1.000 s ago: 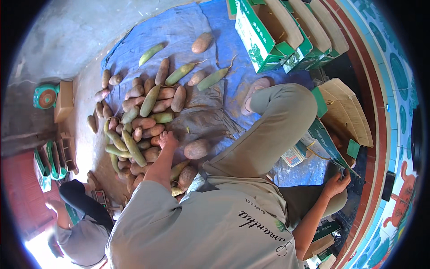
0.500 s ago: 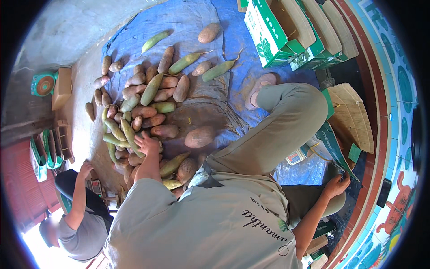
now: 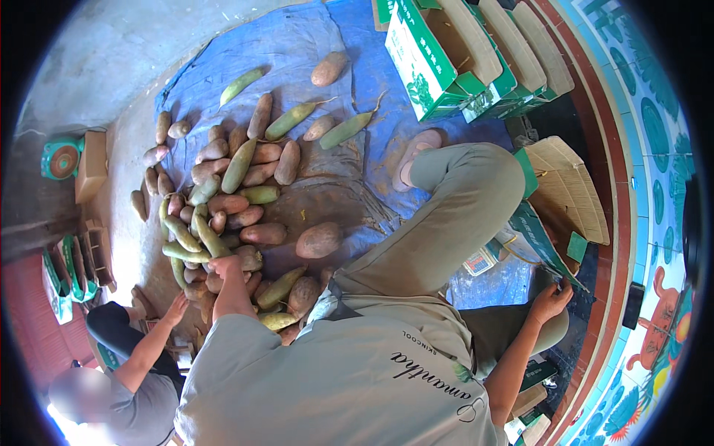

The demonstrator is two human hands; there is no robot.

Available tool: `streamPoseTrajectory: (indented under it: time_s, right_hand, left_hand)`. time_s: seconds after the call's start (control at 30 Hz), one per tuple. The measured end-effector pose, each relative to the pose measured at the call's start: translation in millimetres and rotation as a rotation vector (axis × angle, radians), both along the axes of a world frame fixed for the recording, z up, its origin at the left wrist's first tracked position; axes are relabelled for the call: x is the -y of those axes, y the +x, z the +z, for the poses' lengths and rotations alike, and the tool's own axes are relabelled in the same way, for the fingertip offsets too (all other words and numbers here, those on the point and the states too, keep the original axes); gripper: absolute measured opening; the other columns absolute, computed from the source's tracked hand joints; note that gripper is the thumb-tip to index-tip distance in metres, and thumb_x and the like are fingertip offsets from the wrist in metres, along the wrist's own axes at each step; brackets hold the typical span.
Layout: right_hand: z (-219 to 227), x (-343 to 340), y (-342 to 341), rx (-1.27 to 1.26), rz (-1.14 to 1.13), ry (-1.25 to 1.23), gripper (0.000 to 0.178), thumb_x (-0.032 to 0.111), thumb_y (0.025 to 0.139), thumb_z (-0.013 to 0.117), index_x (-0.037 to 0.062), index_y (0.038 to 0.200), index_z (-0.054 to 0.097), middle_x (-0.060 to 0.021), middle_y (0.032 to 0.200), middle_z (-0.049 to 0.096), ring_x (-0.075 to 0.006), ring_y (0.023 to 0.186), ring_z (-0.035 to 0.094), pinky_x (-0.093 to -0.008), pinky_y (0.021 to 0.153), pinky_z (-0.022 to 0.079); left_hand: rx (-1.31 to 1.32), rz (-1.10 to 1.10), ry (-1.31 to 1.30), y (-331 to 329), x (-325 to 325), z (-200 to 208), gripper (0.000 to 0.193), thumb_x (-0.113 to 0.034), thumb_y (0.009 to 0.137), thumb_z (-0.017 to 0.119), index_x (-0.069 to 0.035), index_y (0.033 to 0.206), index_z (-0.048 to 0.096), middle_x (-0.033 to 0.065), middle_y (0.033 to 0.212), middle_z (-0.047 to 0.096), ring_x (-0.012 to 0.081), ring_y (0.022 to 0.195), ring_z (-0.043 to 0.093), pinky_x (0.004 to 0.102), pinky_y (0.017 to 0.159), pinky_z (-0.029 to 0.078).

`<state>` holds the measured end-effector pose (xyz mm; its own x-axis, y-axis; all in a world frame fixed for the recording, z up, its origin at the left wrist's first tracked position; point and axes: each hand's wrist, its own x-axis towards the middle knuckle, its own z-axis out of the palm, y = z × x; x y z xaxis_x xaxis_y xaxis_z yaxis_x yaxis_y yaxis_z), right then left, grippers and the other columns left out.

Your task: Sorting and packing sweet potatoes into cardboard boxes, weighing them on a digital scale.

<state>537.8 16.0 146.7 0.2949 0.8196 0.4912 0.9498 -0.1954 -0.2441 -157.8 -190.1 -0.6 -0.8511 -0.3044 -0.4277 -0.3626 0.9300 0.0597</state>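
A heap of long green radishes (image 3: 239,165) and reddish-brown tubers (image 3: 263,233) lies on the blue tarp to my left. My left hand (image 3: 227,267) reaches into the near part of it, fingers curled over the lower end of a long green radish (image 3: 210,234); the fingertips are partly hidden. At the right, my right hand (image 3: 552,299) grips the near edge of an open green cardboard carton (image 3: 547,238) beside my bent leg. The carton's inside is bare tan board where it shows.
Several open green-and-white cartons (image 3: 428,63) stand at the far right by the tiled ledge (image 3: 621,223). A scale (image 3: 480,262) sits beside the held carton. A co-worker (image 3: 141,398) sits at the lower left, near more cartons (image 3: 71,271) and a green fan (image 3: 61,158).
My left hand was spread over the heap; now its fingers are curled at a green radish. The view has shifted a little. The co-worker's arm has moved toward the heap. My right hand keeps its grip.
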Motion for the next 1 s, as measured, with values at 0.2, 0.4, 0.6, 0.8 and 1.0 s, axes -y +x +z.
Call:
streamPoseTrajectory:
  time_s: [0.2,0.4,0.6,0.8,1.0]
  right_hand:
    - [-7,-7,-5,0.008,0.043,0.019,0.028,0.005,0.08,0.051,-0.0003,0.107,0.057,-0.0182,0.101,0.057,-0.0348,0.095,0.056,-0.0407,0.081,0.046]
    - [-1,-4,-8,-0.075,0.043,0.084,0.026,0.004,0.078,0.051,-0.0015,0.102,0.056,-0.0192,0.099,0.057,-0.0378,0.093,0.054,-0.0436,0.082,0.044]
    - [18,-6,-28,-0.108,-0.022,0.232,0.025,0.002,0.078,0.054,-0.0012,0.102,0.053,-0.0178,0.098,0.055,-0.0351,0.093,0.054,-0.0415,0.083,0.043]
    - [50,-5,-45,0.034,-0.076,0.406,0.041,0.0,0.075,0.056,0.0013,0.116,0.052,-0.0155,0.111,0.054,-0.0335,0.108,0.049,-0.0426,0.094,0.038]
    - [55,-8,-48,0.109,0.042,0.226,0.046,-0.002,0.07,0.057,0.0068,0.115,0.056,-0.0093,0.113,0.055,-0.0316,0.111,0.047,-0.0424,0.098,0.033]
  left_hand:
    - [-0.22,0.23,0.322,-5,-4,-57,0.078,-0.019,0.066,0.077,-0.004,0.13,0.034,0.0165,0.123,0.049,0.0278,0.108,0.054,0.0359,0.093,0.046]
    - [0.242,0.593,0.937,49,-68,-57,0.043,-0.021,0.072,0.071,-0.012,0.11,0.053,0.006,0.102,0.057,0.0213,0.093,0.056,0.0413,0.07,0.051]
    - [0.638,0.633,1.045,84,-124,-33,0.024,-0.034,0.081,0.06,-0.018,0.098,0.053,0.0018,0.092,0.056,0.0198,0.081,0.054,0.0326,0.06,0.044]
    - [0.751,0.198,1.049,87,-169,-5,0.025,-0.031,0.083,0.059,-0.012,0.099,0.053,0.0056,0.09,0.057,0.0218,0.073,0.055,0.0353,0.056,0.045]
    - [0.723,-0.186,0.996,86,-207,13,0.026,-0.025,0.083,0.06,-0.007,0.1,0.054,0.0088,0.083,0.059,0.0228,0.063,0.057,0.0347,0.047,0.045]
